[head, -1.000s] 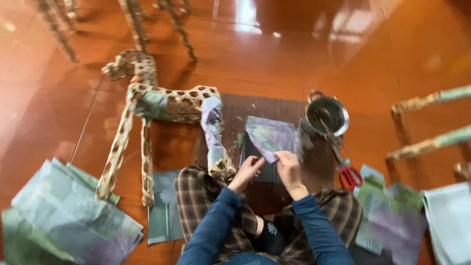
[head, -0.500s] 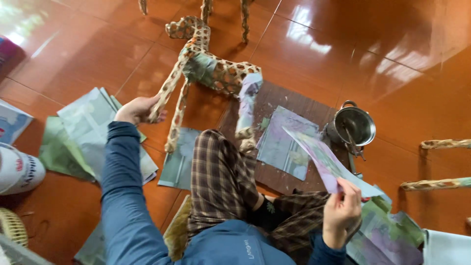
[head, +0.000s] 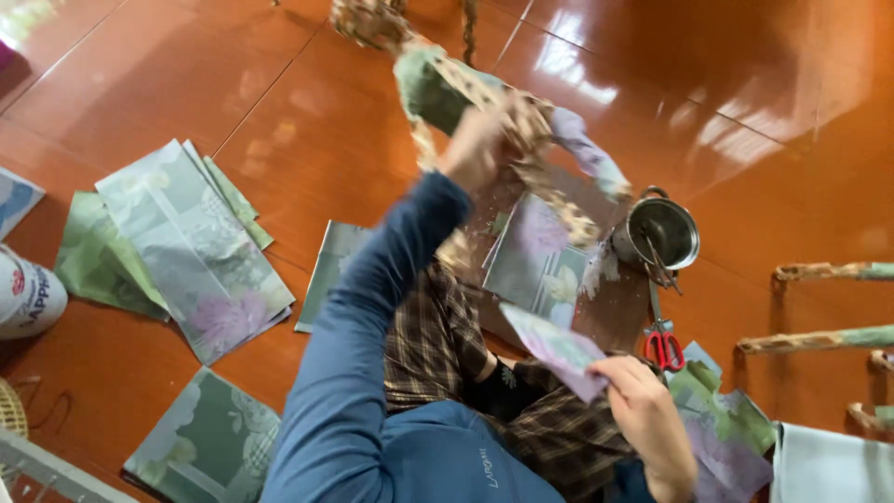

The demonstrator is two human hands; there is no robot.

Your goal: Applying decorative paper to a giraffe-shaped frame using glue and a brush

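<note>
I sit on a shiny orange-brown floor with my legs in checked trousers crossed in front of me. My left hand (head: 477, 149) grips a papier-mâché animal figure (head: 447, 79) with a spotted body and lifts it off the floor, tilted. My right hand (head: 643, 410) holds a torn strip of pale purple paper (head: 559, 349) near my knee. A dark board (head: 615, 312) lies in front of me with a flowered paper sheet (head: 535, 256) on it.
A small metal pot (head: 659, 233) stands at the board's right, red-handled scissors (head: 663, 340) beside it. Stacks of green and purple flowered paper (head: 186, 251) lie at left, more sheets (head: 209, 442) at lower left and lower right. Wrapped stick frames (head: 819, 307) lie at right, a white container (head: 28, 298) at far left.
My left hand, which reached to the figure's leg on the floor, has grasped the figure and raised it. The right hand still holds the paper strip, now lower.
</note>
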